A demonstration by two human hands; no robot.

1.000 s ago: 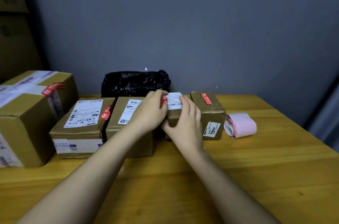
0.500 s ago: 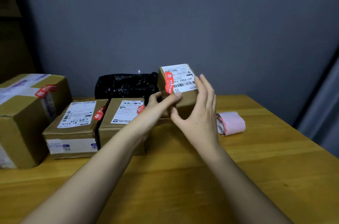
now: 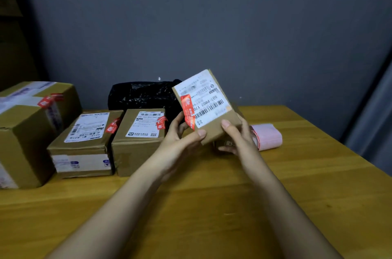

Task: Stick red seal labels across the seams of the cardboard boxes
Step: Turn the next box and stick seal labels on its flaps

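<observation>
Hands first: the left hand (image 3: 180,144) grips the lower left corner of a small cardboard box (image 3: 209,108), thumb on its face, while the right hand (image 3: 237,137) holds the lower right corner the same way. Both lift it clear of the table (image 3: 212,205) at centre frame, tilted toward the camera. A red seal label (image 3: 188,111) runs down its left edge beside the white shipping label. Three sealed boxes (image 3: 84,142) sit at left, the pink label roll (image 3: 267,136) just right of the hands. This looks like a check of the seal; whether it wraps fully round the edge is hard to tell. Next, pressing down any loose end, then setting the box aside.
</observation>
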